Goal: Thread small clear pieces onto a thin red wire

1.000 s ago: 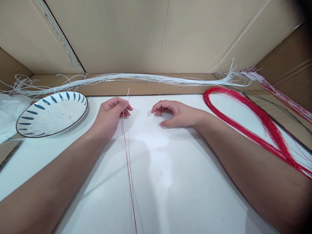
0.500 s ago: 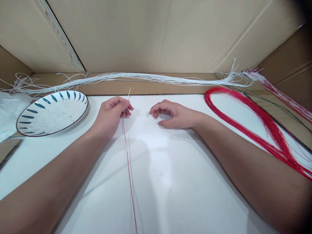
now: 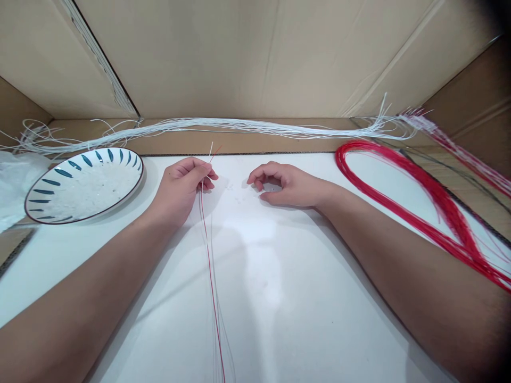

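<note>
My left hand (image 3: 180, 187) pinches a thin red cord (image 3: 208, 258) and a white cord (image 3: 211, 151) between thumb and forefinger. Their short ends poke up above the fingertips, crossing slightly. Below the hand the long strands trail down over the white board toward me. My right hand (image 3: 286, 183) rests on the board to the right, fingers loosely curved and thumb apart, with no cord in it. Tiny clear bits (image 3: 239, 201) lie on the board between the hands; a few more show inside the curve of the right hand.
At left stands an oval plate (image 3: 138, 183) with blue-green dashes and small clear bits in it, beside a translucent plastic bag (image 3: 18, 186). White cords (image 3: 223, 124) stretch along the back, before a cardboard wall (image 3: 239, 58). A red cord bundle (image 3: 423, 183) loops at right.
My right hand has shifted very slightly to the right and away from me. The left hand keeps its pinch on the cords and stays in place.
</note>
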Demonstrator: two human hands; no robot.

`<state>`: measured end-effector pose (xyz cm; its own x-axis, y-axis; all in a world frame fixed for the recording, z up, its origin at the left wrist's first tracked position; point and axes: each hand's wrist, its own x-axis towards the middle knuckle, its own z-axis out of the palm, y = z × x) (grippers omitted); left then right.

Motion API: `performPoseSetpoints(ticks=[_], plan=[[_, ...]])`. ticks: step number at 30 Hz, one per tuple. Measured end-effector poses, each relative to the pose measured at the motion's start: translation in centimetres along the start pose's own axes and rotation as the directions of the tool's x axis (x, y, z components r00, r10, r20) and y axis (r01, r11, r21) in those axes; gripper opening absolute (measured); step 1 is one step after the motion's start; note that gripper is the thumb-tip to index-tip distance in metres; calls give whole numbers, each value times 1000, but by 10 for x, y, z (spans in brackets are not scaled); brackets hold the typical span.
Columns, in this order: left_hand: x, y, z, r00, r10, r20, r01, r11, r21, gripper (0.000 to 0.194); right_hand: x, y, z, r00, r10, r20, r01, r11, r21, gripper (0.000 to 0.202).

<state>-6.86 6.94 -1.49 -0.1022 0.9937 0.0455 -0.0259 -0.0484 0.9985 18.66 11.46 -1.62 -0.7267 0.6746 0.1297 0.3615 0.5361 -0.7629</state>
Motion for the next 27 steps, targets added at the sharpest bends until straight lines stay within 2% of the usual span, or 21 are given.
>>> performPoseSetpoints(ticks=[5,11,27], plan=[[0,0,1,1000,5,-5,-4,1000,22,15,1,-3,5,999,22,-40,-25,997,-68,48],[0,0,1,1000,13,6,-13,999,36,14,2,-1,10,998,-32,-59,29,998,-58,41],[0,1,2,1000,-5,-3,6,1000,11,14,2,-5,12,997,-39,-62,35,997,-76,29]])
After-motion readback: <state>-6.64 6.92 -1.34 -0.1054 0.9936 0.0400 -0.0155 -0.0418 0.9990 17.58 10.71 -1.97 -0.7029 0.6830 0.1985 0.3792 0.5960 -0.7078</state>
